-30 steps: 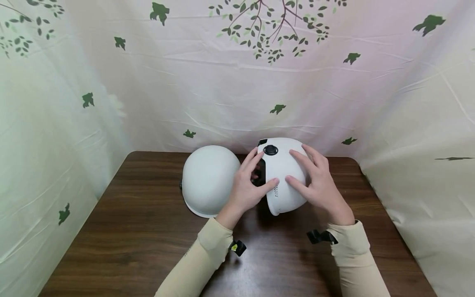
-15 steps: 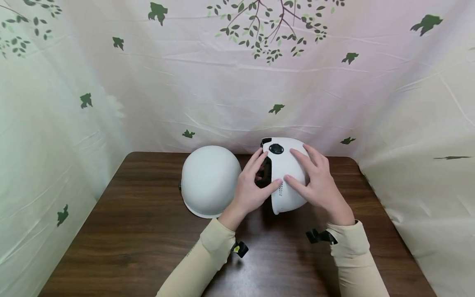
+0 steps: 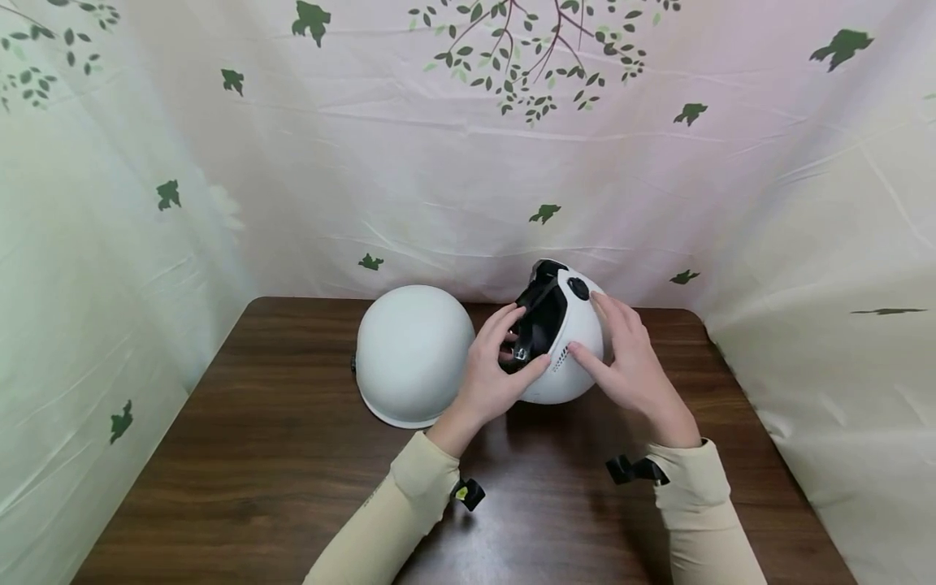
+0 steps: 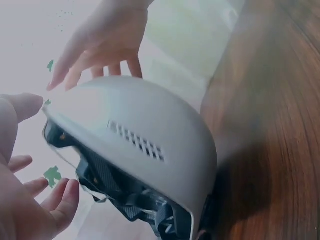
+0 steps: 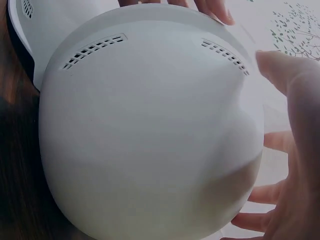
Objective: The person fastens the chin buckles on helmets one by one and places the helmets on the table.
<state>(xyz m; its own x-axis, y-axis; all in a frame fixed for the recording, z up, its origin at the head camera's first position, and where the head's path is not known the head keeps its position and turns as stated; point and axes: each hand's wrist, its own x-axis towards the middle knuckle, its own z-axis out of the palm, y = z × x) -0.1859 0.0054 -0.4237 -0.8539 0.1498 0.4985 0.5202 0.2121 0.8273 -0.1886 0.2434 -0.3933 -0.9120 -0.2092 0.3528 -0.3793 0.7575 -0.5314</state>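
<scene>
Behind the left hand, the tilted helmet is partly hidden.

Right helmet rolled: side faced camera earlier, opening now swung up and round toward it. Black lining, mostly hidden before, now shows broadly. Buckle come into view by left hand. Knob shifted right, now seen at slant, near right hand's fingertips. Vents shifted right, now just beside right thumb. Right fingers, spread earlier, look closer together.
</scene>
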